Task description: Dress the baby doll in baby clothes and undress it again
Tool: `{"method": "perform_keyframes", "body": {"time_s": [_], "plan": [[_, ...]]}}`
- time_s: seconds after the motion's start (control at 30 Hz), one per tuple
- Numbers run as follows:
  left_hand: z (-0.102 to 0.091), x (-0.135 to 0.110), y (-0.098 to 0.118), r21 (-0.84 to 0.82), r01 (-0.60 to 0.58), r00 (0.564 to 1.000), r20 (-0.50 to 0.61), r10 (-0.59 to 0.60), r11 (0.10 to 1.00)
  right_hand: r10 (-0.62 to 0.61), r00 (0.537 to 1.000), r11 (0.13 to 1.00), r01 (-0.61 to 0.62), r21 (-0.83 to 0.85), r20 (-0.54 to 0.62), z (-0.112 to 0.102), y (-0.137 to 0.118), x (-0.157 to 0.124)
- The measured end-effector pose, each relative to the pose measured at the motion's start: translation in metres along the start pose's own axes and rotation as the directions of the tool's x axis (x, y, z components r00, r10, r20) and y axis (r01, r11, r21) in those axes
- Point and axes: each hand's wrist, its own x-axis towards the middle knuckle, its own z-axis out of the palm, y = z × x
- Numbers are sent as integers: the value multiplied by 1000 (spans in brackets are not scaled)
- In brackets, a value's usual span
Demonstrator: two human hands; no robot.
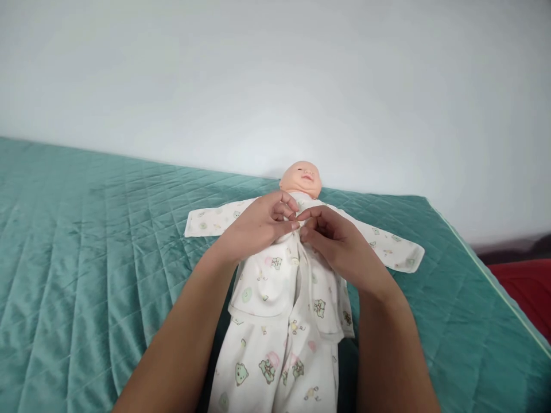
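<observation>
Jacket (275,281) on doll (301,179), centre of frame; front edges run lengthwise toward bottom of frame. My left hand (263,222) and right hand (336,242) equally near, at chest, thumbs and forefingers nearly together, each pinching jacket cloth.

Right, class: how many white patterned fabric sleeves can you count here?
2: one white patterned fabric sleeve spreads left across the green quilted cover, the other sleeve spreads right.
</observation>
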Motion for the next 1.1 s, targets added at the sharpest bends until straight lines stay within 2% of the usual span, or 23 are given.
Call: {"method": "perform_keyframes", "body": {"time_s": [0.17, 0.43, 0.57, 0.67, 0.9, 1.1], "plan": [[0, 1, -2, -86, 41, 999, -8, -42, 995, 42, 999, 993, -42, 107, 4, -1, 2, 2], [-3, -2, 3, 22, 78, 997, 17, -78, 997, 56, 998, 987, -54, 152, -11, 0, 4, 4], [-2, -1, 4, 113, 25, 999, 23, -28, 993, 38, 999, 990, -33, 136, -30, 2, 4, 5], [-1, -3, 6, 195, -9, 1000, 6, 8, 981, 39, 997, 994, -32, 104, -73, 4, 3, 7], [-2, -7, 16, 391, 36, 999, -36, -24, 920, 61, 979, 988, -32, 148, -195, 7, 5, 9], [8, -19, 17, 430, 0, 996, -84, 40, 903, -43, 951, 999, 36, -28, -307, 18, 5, 8]]}}
